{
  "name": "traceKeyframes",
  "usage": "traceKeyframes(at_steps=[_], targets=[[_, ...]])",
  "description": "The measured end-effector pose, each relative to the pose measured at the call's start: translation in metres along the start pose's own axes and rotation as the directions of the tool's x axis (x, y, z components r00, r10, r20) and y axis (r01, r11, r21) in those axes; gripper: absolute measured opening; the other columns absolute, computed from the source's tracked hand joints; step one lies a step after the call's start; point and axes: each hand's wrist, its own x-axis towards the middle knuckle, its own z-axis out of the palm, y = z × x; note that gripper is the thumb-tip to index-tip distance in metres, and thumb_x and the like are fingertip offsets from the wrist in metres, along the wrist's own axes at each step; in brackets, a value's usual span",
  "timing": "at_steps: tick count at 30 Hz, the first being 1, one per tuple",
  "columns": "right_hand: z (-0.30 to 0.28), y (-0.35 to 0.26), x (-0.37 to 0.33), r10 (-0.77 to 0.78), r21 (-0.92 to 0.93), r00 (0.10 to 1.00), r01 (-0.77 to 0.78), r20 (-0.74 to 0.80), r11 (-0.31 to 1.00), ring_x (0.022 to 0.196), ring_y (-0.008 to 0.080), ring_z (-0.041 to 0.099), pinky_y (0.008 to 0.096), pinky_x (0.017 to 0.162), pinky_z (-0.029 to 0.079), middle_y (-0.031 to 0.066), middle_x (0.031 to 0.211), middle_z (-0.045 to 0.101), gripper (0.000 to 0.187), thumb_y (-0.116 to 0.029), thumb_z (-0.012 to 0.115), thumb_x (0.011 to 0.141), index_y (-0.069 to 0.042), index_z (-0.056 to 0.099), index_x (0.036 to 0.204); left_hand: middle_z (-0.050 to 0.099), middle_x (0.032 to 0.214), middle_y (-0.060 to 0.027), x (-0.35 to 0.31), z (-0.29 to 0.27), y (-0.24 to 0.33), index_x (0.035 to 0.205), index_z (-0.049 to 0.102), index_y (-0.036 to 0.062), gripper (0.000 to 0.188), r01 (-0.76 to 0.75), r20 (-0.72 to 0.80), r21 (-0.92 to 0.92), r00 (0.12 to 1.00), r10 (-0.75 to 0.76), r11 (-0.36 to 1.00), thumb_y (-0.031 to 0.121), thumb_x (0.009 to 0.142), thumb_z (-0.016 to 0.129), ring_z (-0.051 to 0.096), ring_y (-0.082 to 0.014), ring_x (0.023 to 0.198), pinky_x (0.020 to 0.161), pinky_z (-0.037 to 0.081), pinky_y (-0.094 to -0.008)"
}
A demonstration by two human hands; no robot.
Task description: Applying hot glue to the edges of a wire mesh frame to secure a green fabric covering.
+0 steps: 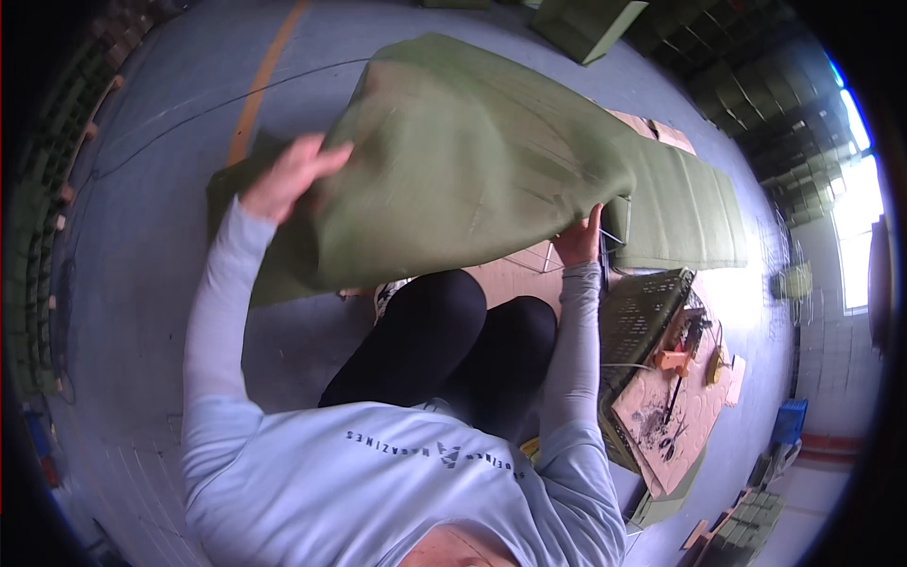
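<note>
A large sheet of olive-green fabric is spread in front of me, raised and billowing over my knees. Its lower edge rests at my right hand, whose thumb points up on the outside while the other fingers are partly hidden by the cloth; they grip its edge. Thin metal wire rods show beside that hand, under the fabric. At the sheet's left side is my left hand, slightly blurred, with its fingers stretched out and apart and nothing visible in them.
To my right stands a green perforated crate beside cardboard bearing scissors and an orange-handled tool. More green fabric extends right. Stacked green items line the left. A green box-like piece lies on the far floor.
</note>
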Motion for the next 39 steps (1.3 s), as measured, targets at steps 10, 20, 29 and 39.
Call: traceKeyframes(at_steps=[10,20,29,39], targets=[[-0.025,-0.02,0.016,-0.358,0.29,0.932,0.328,0.058,0.899,0.106,0.0283,0.042,0.0406,0.095,0.03,0.0092,0.108,0.051,0.057,-0.059,0.041,0.079,-0.007,0.053,0.099,0.057,0.101,-0.0101,-0.043,-0.016,-0.244,0.107,0.049,-0.0052,0.039,0.429,-0.074,-0.168,0.892,-0.445,0.888,0.017,0.077,0.062,0.056,-0.0172,0.089,0.077,0.046,-0.0287],[-0.054,-0.033,0.118,-0.419,0.052,0.9,0.427,-0.119,0.903,0.094,0.0251,0.054,0.0379,0.083,0.044,0.0112,0.099,0.055,0.032,-0.015,0.037,0.086,-0.001,0.043,0.114,0.059,0.101,-0.01,-0.086,-0.043,-0.203,0.113,0.047,0.0001,0.047,0.385,0.077,-0.549,0.907,-0.414,0.742,0.037,0.085,0.048,0.06,-0.0187,0.081,0.07,0.05,-0.0309],[-0.029,-0.038,0.127,-0.489,0.343,0.866,0.429,0.106,0.836,0.103,0.0303,0.048,0.0434,0.089,0.039,0.0161,0.106,0.051,0.04,-0.021,0.032,0.087,0.0,0.038,0.121,0.063,0.077,-0.0116,-0.087,-0.101,-0.149,0.098,0.056,0.0002,0.042,0.367,0.222,-0.523,0.93,-0.293,0.769,0.039,0.085,0.046,0.061,-0.0184,0.064,0.058,0.05,-0.0299],[-0.06,-0.064,-0.017,-0.511,-0.255,0.854,0.475,-0.099,0.842,0.072,0.0134,0.052,0.0281,0.068,0.043,0.0025,0.08,0.056,0.02,-0.018,0.048,0.084,-0.002,0.056,0.092,0.059,0.098,-0.0094,-0.074,-0.051,-0.124,0.103,0.054,-0.0033,0.029,0.355,-0.087,-0.29,0.915,-0.394,0.889,0.006,0.076,0.058,0.058,-0.0168,0.084,0.073,0.047,-0.0264]])
